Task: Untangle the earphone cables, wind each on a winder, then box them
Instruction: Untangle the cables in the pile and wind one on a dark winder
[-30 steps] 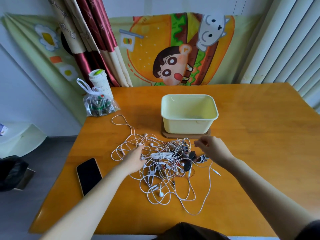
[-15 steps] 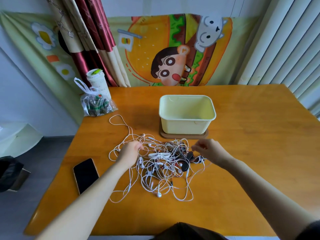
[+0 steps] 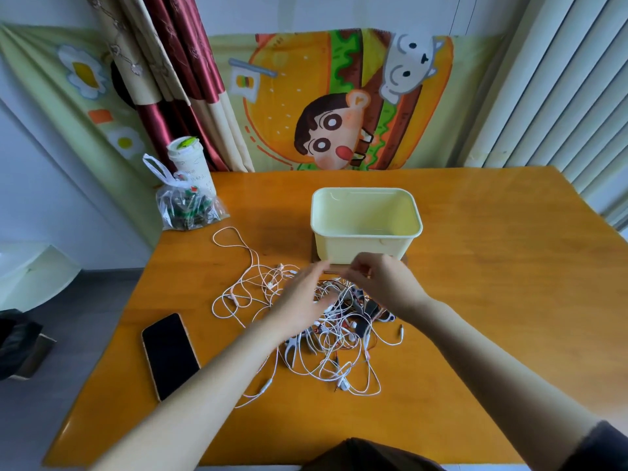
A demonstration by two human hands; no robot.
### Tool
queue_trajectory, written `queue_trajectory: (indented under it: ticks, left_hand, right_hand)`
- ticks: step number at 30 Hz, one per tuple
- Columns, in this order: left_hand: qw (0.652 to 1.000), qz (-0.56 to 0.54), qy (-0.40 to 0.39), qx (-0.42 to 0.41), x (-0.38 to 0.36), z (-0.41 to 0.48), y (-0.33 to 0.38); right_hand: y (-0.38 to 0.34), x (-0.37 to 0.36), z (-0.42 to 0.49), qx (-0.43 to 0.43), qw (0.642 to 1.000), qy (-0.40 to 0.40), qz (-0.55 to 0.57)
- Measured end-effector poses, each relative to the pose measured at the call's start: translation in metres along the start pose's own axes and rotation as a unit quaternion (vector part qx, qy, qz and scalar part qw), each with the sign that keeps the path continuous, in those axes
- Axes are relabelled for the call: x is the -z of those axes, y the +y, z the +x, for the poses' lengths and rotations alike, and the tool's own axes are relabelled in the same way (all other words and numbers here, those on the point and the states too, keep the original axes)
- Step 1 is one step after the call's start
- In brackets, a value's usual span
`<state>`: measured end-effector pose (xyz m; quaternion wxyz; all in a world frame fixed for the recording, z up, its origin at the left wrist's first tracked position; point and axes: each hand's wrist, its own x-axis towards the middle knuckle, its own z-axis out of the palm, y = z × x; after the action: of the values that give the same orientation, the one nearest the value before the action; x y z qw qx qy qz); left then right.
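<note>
Left hand [image 3: 302,300] has swung across the knotted white earphone cables [image 3: 339,338], grip released, toward the strand-pinching right hand [image 3: 380,283], and tugging now could tighten knots.

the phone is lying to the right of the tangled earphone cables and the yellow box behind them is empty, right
Not quite. The head view shows the phone lying to the left of the cable tangle, not to the right. The rest holds: the pale yellow box stands behind the tangle and nothing shows inside it.
</note>
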<state>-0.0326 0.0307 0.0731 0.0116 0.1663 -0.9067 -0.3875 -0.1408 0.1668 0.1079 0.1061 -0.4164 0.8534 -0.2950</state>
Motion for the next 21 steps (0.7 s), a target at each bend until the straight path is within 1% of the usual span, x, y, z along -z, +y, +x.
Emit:
queue_trajectory:
  ticks: [2,4,5,7,9,11,13,14,16,19,21]
  left_hand:
    - [0.998,-0.034,0.032,-0.046,-0.002,0.002,0.019]
    - [0.997,-0.043,0.055,-0.041,0.0,0.004,0.017]
    - [0.997,-0.043,0.063,-0.023,0.003,0.004,0.01]
    - [0.993,-0.057,0.096,0.043,0.01,0.005,-0.012]
    - [0.981,-0.068,0.133,0.125,0.017,0.005,-0.038]
    - [0.966,-0.063,0.153,0.196,0.021,0.0,-0.064]
    - [0.953,-0.052,0.162,0.249,0.025,-0.007,-0.086]
    - [0.95,-0.041,0.16,0.263,0.025,-0.01,-0.094]
    - [0.955,-0.02,0.135,0.263,0.023,-0.011,-0.101]
    - [0.972,-0.018,0.083,0.221,0.015,-0.008,-0.087]
    - [0.979,-0.036,0.055,0.195,0.01,-0.005,-0.069]
  right_hand:
    - [-0.01,-0.004,0.002,0.023,0.999,0.006,0.026]
    - [-0.008,-0.005,0.001,0.019,0.998,0.004,0.064]
    - [-0.003,-0.004,-0.001,0.013,0.997,-0.005,0.073]
    - [0.01,-0.003,-0.006,-0.013,0.997,-0.034,0.073]
    - [0.028,-0.003,-0.01,-0.051,0.995,-0.053,0.072]
    - [0.047,-0.003,-0.014,-0.095,0.992,-0.059,0.06]
    - [0.065,-0.001,-0.016,-0.131,0.989,-0.054,0.043]
    - [0.071,0.001,-0.016,-0.142,0.988,-0.048,0.034]
    - [0.075,0.004,-0.016,-0.148,0.989,-0.026,0.008]
    - [0.071,0.002,-0.014,-0.15,0.988,0.012,-0.033]
    - [0.069,-0.003,-0.014,-0.17,0.983,0.003,-0.071]
